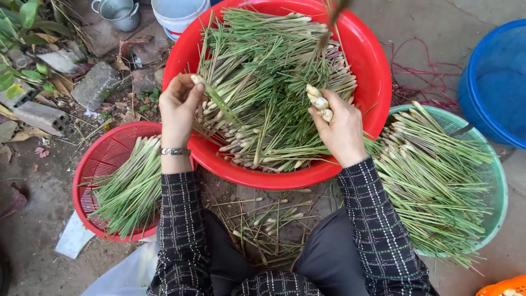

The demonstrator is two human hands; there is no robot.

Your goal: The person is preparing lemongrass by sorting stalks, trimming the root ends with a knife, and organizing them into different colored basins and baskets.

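Note:
A big red basin in front of me is heaped with lemongrass stalks. My left hand pinches the pale base of one stalk over the basin's left side. My right hand is closed around a small bunch of stalks, white ends pointing up, over the basin's right side. A metal bracelet circles my left wrist. Both sleeves are dark with a thin check.
A red mesh basket at left holds trimmed stalks. A green basin at right holds more. A blue tub stands far right, a white bucket and metal pot behind. Bricks and trimmings lie on the ground.

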